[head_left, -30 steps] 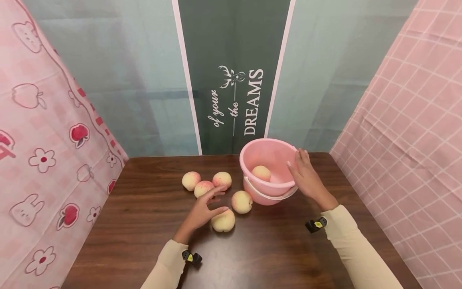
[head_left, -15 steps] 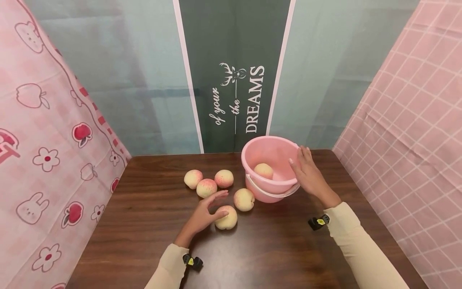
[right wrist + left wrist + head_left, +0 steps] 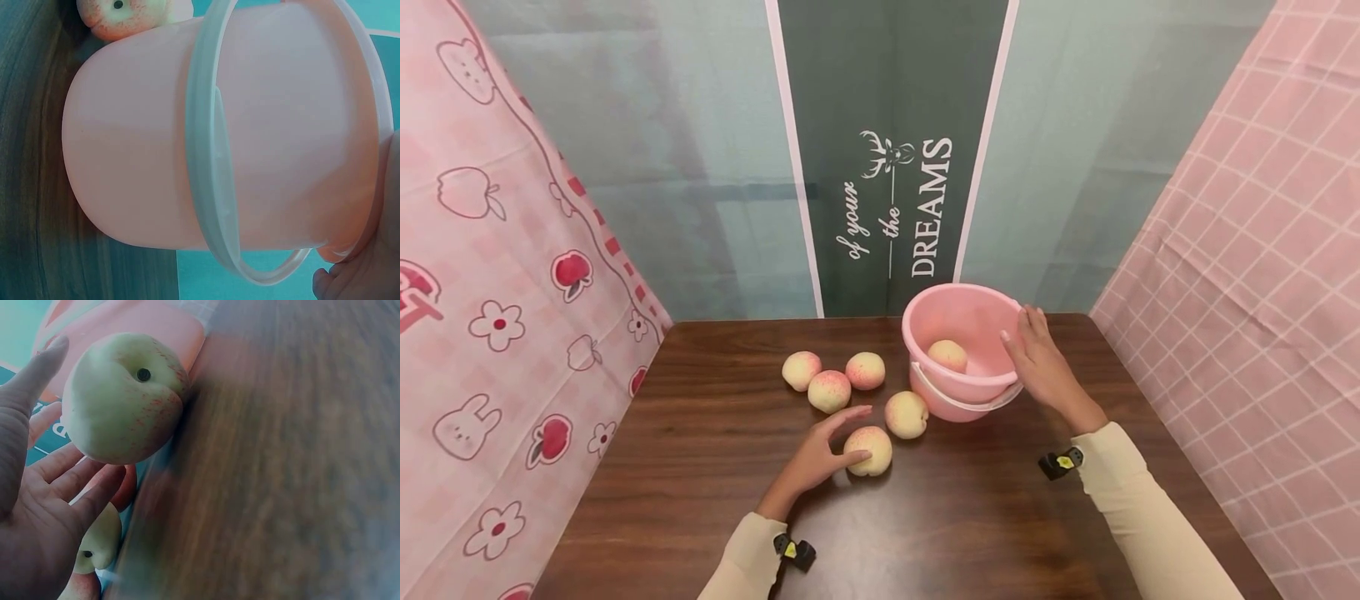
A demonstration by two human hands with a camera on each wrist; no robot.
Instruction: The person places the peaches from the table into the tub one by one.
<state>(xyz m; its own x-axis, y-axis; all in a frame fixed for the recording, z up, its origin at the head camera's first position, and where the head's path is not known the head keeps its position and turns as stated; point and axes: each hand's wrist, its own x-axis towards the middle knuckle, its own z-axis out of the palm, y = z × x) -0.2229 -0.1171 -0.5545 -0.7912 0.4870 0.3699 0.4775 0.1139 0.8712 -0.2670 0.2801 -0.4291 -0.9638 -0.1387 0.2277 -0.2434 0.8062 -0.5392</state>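
My left hand [image 3: 820, 454] is around the near peach [image 3: 869, 452], thumb over its near side and fingers spread at the far side. In the left wrist view, the peach [image 3: 128, 400] shows its stem dimple beyond the extended fingers [image 3: 94, 494]. My right hand [image 3: 1041, 362] holds the rim of a pink bucket [image 3: 951, 408], thumb over the inside and fingers outside. One peach [image 3: 947, 356] lies in the bucket. Another peach [image 3: 907, 415] sits beside the bucket's base. The right wrist view shows the bucket's white handle [image 3: 206, 125] hanging down its side.
Three more peaches, among them a reddish one [image 3: 830, 392], are grouped left of the bucket on the brown wooden table [image 3: 715, 467]. A green and teal cloth [image 3: 880, 92] hangs behind the table. Pink cloths [image 3: 1232, 275] stand on both sides.
My left hand has come back slightly towards me and lower around the near peach. The right hand stays at the bucket's rim. The view has shifted slightly.
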